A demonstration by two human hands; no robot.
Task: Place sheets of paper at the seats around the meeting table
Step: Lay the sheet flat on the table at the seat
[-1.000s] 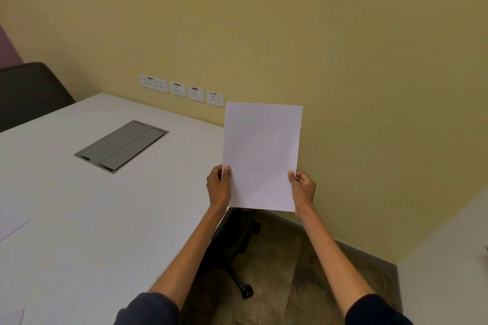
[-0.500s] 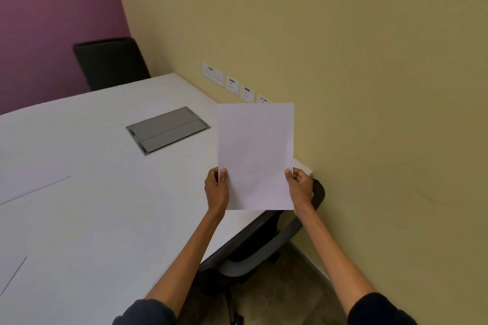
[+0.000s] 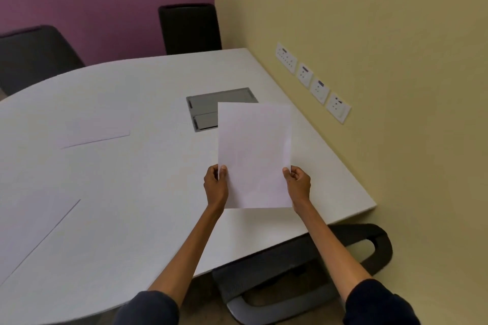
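Note:
A white sheet of paper (image 3: 254, 153) is held upright above the right end of the white meeting table (image 3: 137, 192). My left hand (image 3: 216, 187) pinches its lower left edge and my right hand (image 3: 298, 186) pinches its lower right edge. Two more sheets lie flat on the table: one sheet (image 3: 97, 129) toward the far left, another sheet (image 3: 31, 221) at the near left edge. A black chair (image 3: 364, 250) is tucked under the table's right end, below the held sheet.
A grey cable hatch (image 3: 208, 108) is set into the tabletop behind the held sheet. Two black chairs (image 3: 190, 29) (image 3: 34, 55) stand at the far side by the purple wall. Wall sockets (image 3: 314, 84) line the yellow wall on the right.
The view has swung left, so more of the table, the purple wall and far chairs show. The sheet, still held by both hands, now hangs over the tabletop rather than off its end.

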